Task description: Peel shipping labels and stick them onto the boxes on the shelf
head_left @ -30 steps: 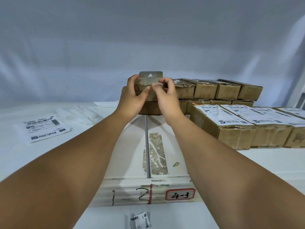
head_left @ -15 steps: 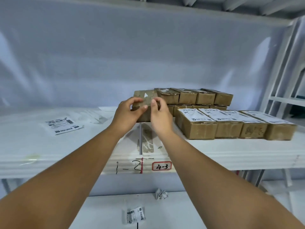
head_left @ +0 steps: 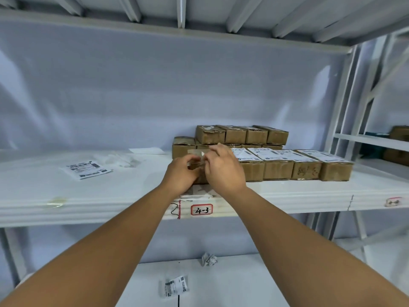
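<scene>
Box (head_left: 195,161) mostly hidden behind both hands | left hand (head_left: 182,173), right hand (head_left: 223,169) together gripping it

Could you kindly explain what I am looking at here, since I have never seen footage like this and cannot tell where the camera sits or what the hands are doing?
There is no machine here. A person wears a wide-angle camera on the head, so you look forward and down along both bare forearms.

The left hand and right hand meet over a small brown box at the front of a white shelf, and both grip it. Its top looks bare of any label.

To the right stands a row of labelled boxes, with white shipping labels on top. Behind them unlabelled boxes are stacked. A loose sheet of labels lies to the left on the shelf. A red-framed tag reading 4-3 marks the shelf edge.

On the lower level lie a crumpled paper and a small label scrap.
</scene>
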### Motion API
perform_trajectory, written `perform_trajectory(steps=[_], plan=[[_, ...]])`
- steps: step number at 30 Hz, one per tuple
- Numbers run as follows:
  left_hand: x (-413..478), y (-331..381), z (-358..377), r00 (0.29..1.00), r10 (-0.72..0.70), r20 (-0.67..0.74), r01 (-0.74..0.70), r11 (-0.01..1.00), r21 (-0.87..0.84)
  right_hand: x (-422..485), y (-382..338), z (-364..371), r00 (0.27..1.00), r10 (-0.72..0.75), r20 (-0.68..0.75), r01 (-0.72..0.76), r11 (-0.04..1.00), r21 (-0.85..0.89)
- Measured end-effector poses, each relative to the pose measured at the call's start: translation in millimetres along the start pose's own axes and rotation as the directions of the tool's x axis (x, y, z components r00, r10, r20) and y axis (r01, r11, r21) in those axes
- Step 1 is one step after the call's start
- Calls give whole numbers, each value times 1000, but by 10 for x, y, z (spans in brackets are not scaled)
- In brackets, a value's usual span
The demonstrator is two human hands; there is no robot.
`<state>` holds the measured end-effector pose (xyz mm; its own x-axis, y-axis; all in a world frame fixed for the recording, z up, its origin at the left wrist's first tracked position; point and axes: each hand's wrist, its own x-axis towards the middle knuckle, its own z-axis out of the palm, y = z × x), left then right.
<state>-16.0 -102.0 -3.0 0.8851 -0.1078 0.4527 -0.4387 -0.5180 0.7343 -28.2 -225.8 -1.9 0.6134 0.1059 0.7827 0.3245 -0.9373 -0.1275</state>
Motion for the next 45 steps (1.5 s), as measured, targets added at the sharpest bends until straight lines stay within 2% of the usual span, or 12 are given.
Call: perform_trajectory(steps=[7, 12, 19, 22, 25, 27, 30, 34, 38, 40, 42, 45], plan=[[-31, 106, 88, 999, -50, 13, 50, 997, -58, -58, 330, -206, 985, 172, 9, -162, 944, -287], [-32, 78, 102, 995, -24, 101, 31, 997, -65, -161, 524, -158, 956, 270, 114, -238, 942, -237], [9, 46, 102, 960, -88, 267, 146, 967, -206, -219, 550, -106, 962, 247, 119, -223, 958, -182], [8, 53, 97, 964, -93, 248, 160, 950, -268, -218, 468, -138, 966, 238, 97, -215, 955, -203], [10, 29, 68, 989, -77, 124, 113, 942, -316, -178, 281, -150, 995, 79, 64, -71, 991, -113], [18, -12, -17, 999, -32, 1, 31, 979, -203, -98, 98, -126, 998, -46, 49, 49, 997, -52], [27, -210, -280, 983, 169, -76, -141, 949, 283, 66, -264, -41, 985, -168, 29, 167, 985, 32], [13, -517, -758, 975, 219, 35, -160, 588, 793, 272, -667, 128, 942, -233, 241, 223, 972, 67], [35, -792, -1200, 997, 41, -70, 51, 359, 932, 414, -896, 424, 871, -212, 444, 184, 977, 106], [23, -1004, -1415, 981, -47, -188, 192, 377, 906, 442, -991, 567, 848, -192, 495, 139, 980, 141], [-10, -1211, -1571, 958, -160, -238, 287, 532, 797, 456, -1086, 684, 833, -178, 523, 72, 974, 217], [-4, -1405, -1647, 968, -187, -170, 251, 646, 720, 496, -1259, 876, 824, -176, 538, -28, 936, 350]])
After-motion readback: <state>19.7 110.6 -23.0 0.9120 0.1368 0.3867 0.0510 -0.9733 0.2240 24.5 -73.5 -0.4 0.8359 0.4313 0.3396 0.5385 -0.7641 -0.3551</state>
